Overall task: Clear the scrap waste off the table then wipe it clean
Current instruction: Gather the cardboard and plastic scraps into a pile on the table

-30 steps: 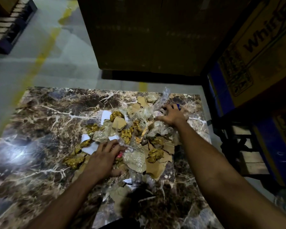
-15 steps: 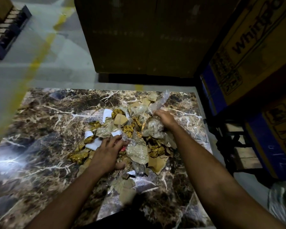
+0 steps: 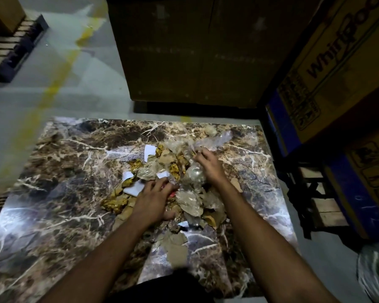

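Observation:
A heap of scrap waste [image 3: 162, 169] lies in the middle of the brown marble table [image 3: 59, 176]: torn brown cardboard, white paper bits, crumpled gold foil and clear plastic wrap. My left hand [image 3: 153, 199] rests on the near left side of the heap, its fingers spread over paper and plastic. My right hand [image 3: 207, 165] is on the heap's far right side, fingers curled round a bunch of clear plastic wrap [image 3: 210, 142]. More cardboard scraps [image 3: 176, 248] lie near the front edge.
Big cardboard boxes [image 3: 195, 47] stand behind the table and a stack of printed cartons [image 3: 337, 68] to the right. A wooden pallet [image 3: 324, 206] sits at the right, another [image 3: 11, 47] far left. A plastic bag [image 3: 375, 272] is at the lower right.
My right hand has drawn in from the far right of the table toward the middle, pulling plastic and scraps into the heap. My left hand has stayed on the heap's near side.

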Motion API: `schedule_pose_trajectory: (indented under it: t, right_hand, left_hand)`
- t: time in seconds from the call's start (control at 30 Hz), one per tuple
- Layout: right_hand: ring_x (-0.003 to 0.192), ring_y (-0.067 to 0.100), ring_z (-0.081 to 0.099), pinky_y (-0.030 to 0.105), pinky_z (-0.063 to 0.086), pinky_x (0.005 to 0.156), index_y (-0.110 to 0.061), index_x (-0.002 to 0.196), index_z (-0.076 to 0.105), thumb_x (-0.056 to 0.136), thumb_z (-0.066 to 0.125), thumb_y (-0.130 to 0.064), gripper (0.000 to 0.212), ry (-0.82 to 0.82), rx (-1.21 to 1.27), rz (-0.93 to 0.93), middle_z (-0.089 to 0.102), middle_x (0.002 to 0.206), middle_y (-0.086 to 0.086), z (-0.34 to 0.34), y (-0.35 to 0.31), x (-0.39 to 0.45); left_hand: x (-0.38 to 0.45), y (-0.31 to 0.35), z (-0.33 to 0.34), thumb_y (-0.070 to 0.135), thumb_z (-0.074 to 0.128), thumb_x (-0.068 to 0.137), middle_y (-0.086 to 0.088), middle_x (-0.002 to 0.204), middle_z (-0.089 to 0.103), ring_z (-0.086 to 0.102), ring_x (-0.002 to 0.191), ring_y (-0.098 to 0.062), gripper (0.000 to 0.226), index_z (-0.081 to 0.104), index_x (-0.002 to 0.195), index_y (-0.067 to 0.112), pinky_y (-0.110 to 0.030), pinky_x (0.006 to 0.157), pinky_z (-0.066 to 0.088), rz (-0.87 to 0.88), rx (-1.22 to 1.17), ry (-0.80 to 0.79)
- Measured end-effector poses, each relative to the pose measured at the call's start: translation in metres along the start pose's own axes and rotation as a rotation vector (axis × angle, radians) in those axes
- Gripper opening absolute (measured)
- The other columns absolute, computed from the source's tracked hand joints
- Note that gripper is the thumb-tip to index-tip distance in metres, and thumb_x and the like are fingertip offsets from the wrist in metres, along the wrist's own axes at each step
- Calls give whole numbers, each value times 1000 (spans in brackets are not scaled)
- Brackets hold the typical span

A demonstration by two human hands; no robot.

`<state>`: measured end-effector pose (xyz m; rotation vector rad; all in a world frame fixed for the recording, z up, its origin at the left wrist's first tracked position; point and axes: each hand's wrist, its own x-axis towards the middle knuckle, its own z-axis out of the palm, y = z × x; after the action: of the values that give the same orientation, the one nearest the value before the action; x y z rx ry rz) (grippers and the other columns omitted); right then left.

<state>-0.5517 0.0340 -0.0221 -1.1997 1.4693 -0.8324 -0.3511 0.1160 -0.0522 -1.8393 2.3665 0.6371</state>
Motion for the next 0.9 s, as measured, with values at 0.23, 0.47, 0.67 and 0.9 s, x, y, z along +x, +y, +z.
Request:
schedule_pose_trajectory:
  t: [0.23, 0.47, 0.67, 0.9]
  right_hand:
    - [138, 24, 26, 50, 30, 109, -45, 130, 55, 88, 63, -39, 43, 39, -615, -274, 48, 143, -13, 49, -6, -41]
    - [138, 35, 34, 56, 40, 100, -37, 130, 59, 81, 58, -44, 49, 4, -964, -480, 52, 146, -7, 84, 4, -60]
    - [134, 31, 43, 56, 36, 102, -32, 128, 64, 86, 54, -46, 45, -2, -1128, -550, 58, 141, -5, 104, 15, -73]
    - [134, 29, 46, 52, 41, 100, -25, 120, 66, 86, 54, -53, 46, -72, -1155, -611, 59, 140, -2, 114, 41, -85]
  left_hand:
    - [-2, -4, 3, 63, 65, 81, -6, 162, 22, 21, 146, -33, 90, 28, 154, 27, -51, 115, 31, 15, 15, 16]
    - [-12, -30, 27, 53, 78, 61, 1, 141, 56, 47, 134, -22, 88, 53, 140, 23, -36, 106, 44, -9, -589, 124]
    - [-27, -30, 23, 32, 93, 66, 17, 124, 53, 60, 112, -8, 96, 24, 133, 27, -14, 83, 48, -179, -970, 275]
    - [-44, -56, 4, 24, 65, 80, 5, 148, 40, 43, 131, 5, 76, 32, 146, 41, -22, 110, 40, -75, -1181, 405]
